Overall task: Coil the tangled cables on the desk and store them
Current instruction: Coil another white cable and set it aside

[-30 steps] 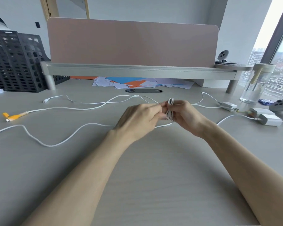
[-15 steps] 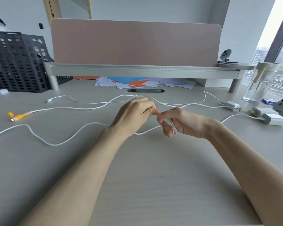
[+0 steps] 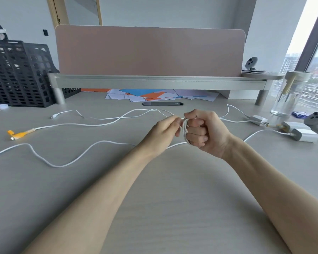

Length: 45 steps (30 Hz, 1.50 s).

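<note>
Cable (image 3: pixel 184 129), white, part-coiled: loops in R hand (image 3: pixel 203 132), fist tight round them, above desk (image 3: pixel 173 184) centre; L hand (image 3: pixel 162 133) pinches feed strand just beside; rest trails off leftward, lying L–R, so L hand nearer.

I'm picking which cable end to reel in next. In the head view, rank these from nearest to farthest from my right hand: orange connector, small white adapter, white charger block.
From the right hand gripping the white cable coil:
1. Small white adapter, just to its right.
2. White charger block, farther right.
3. Orange connector, far left.
</note>
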Available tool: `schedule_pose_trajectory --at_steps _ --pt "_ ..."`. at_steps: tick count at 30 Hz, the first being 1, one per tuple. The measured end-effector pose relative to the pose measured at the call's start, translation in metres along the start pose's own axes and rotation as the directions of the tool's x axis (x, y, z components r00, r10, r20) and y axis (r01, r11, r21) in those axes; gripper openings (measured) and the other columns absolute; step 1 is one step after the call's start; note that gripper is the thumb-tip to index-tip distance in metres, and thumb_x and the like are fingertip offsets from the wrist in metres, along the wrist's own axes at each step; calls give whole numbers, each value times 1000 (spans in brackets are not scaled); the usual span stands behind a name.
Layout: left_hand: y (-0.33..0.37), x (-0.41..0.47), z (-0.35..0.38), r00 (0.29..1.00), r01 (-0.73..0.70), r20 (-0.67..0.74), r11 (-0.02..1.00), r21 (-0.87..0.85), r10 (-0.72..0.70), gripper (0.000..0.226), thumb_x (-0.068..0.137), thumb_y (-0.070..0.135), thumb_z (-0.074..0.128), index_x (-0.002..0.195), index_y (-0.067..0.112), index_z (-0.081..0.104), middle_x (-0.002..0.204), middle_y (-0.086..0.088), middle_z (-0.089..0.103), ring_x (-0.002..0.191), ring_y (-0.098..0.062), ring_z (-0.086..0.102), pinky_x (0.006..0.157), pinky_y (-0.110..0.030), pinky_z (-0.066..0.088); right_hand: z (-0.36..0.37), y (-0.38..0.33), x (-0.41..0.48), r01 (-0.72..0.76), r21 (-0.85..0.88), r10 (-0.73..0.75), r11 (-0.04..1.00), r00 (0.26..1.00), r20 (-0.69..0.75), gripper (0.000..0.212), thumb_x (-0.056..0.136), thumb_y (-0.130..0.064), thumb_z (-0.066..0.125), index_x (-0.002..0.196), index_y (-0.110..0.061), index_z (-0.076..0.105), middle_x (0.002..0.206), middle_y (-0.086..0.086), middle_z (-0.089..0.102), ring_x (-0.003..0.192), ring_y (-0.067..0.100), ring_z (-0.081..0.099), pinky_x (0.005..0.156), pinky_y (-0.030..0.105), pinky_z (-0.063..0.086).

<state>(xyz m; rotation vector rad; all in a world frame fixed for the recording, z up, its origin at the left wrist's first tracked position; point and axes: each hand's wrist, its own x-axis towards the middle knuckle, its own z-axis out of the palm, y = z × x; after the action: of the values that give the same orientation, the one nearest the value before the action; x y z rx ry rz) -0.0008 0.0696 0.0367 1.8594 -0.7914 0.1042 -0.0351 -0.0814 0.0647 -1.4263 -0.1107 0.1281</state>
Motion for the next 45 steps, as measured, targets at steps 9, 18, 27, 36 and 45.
schedule_pose_trajectory --at_steps 9,18,27,36,45 --pt "10 -1 -2 994 102 54 986 -134 -96 30 102 36 39 83 15 49 76 6 47 71 -5 41 74 -24 34 6 3 2 20 151 -7 988 996 -89 51 92 -24 41 43 -27 25 35 -7 19 38 14 9 54 32 6" --pt "-2 1 3 999 8 -44 990 140 -2 30 104 31 35 101 6 51 94 -6 65 85 -20 55 78 -28 43 0 9 10 3 209 -16 978 998 60 44 93 -27 50 53 -25 32 42 -7 15 44 15 24 52 27 27" --pt "-2 -1 -7 996 -16 -78 969 247 36 26 104 29 33 99 11 51 76 6 55 62 -1 45 57 -18 34 -13 9 9 77 76 -90 994 979 181 25 91 -24 54 85 -8 72 56 -4 40 71 17 60 72 21 52" --pt "-8 0 -16 994 32 -106 947 320 3 24 105 29 31 89 14 41 65 8 37 57 -6 36 52 -16 29 -13 18 17 234 -439 -246 867 969 30 5 95 -12 63 92 -12 68 76 -3 71 76 9 64 74 20 50" --pt "-14 -1 -19 996 56 -89 933 357 -26 28 104 32 30 89 11 41 66 6 39 59 -10 36 57 -30 30 -12 24 18 187 -896 -365 403 930 29 27 100 -28 52 82 -9 60 72 -1 60 66 14 53 64 25 41"
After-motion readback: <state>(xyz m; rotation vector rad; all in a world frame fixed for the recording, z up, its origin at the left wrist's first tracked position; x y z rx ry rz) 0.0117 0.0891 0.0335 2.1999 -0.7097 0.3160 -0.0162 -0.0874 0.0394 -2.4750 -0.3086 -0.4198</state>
